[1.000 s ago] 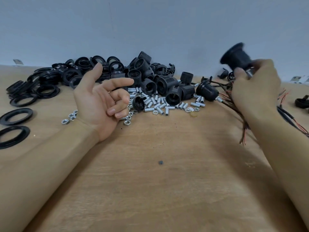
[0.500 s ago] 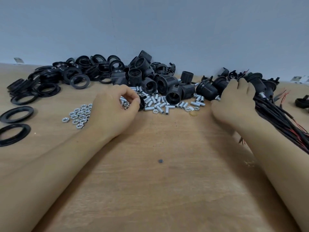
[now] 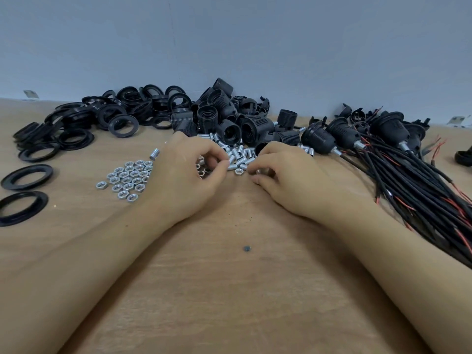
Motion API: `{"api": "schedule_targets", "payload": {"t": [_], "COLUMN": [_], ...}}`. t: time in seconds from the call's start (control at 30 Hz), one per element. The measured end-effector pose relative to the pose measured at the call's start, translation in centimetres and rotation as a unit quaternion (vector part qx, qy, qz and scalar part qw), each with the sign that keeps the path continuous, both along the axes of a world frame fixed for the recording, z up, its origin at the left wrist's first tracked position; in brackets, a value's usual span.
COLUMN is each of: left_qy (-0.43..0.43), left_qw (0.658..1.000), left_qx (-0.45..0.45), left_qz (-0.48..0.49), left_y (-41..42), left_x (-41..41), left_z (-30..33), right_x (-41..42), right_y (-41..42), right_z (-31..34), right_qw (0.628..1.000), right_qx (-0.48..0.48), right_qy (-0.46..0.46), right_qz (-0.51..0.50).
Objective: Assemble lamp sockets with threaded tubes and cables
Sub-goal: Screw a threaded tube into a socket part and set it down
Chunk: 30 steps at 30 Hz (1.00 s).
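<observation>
Head view: both hands sit at the centre of the wooden table (image 3: 229, 302), fingers curled over a scatter of small metal tubes (image 3: 238, 155). The left hand (image 3: 184, 175) pinches at one tube end with thumb and forefinger; the right hand (image 3: 288, 177) curls its fingertips over pieces beside a loose nut (image 3: 238, 171). Whether either has a part fully gripped, I cannot tell. Bare black sockets (image 3: 229, 123) heap at 12 o'clock from the hands, rings (image 3: 84, 123) at 10, more nuts (image 3: 127, 178) at 9, and finished sockets with cables (image 3: 408, 180) fan out at 3 o'clock.

The step looks like picking a tube for the next socket. The next move calls for lifting one tube clear, then taking a socket from the heap.
</observation>
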<state>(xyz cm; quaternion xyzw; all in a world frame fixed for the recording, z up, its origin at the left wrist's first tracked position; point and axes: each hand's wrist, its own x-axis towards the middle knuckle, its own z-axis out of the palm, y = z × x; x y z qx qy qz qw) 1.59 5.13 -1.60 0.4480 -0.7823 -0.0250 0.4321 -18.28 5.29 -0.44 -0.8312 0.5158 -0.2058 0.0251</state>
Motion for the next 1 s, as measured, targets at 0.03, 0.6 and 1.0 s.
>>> {"api": "schedule_targets", "payload": {"t": [0.03, 0.6, 1.0], "left_qy": [-0.033, -0.073, -0.089], "left_qw": [0.999, 0.996, 0.993], "left_qx": [-0.005, 0.047, 0.077], "left_qz": [-0.023, -0.033, -0.006], "left_y": [0.1, -0.2, -0.3], "left_x": [-0.2, -0.2, -0.1], "left_z": [-0.1, -0.3, -0.1], "right_x": [-0.1, -0.4, 0.6], "right_y": [-0.1, 0.1, 0.3], "right_z": [0.1, 0.4, 0.5], "right_qw": [1.000, 0.996, 0.993], "right_qx": [0.000, -0.022, -0.002], "right_qy": [-0.008, -0.058, -0.115], "right_qz": [-0.009, -0.061, -0.033]}}
